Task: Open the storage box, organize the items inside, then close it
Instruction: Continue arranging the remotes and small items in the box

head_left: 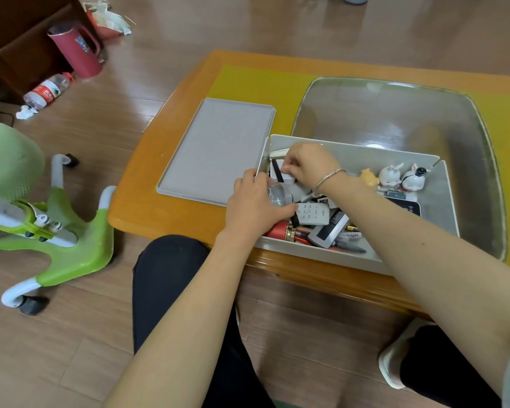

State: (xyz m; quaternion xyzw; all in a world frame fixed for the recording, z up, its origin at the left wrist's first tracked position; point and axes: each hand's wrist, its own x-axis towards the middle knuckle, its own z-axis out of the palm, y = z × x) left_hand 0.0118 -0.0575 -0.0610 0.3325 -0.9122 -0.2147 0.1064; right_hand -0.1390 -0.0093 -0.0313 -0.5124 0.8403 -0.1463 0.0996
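One storage box point(351, 156), grey plastic, open on the tabletop point(147, 201), lid point(215, 148) beside it. I judge contents light, rigid, jumbled. Right hand point(309, 166) pinches a small white item; left hand point(253, 204) curls round a clear jar point(280, 194).

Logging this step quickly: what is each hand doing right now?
Left hand: curled round the clear jar in the storage box.
Right hand: fingers curled on something small; cannot tell what.
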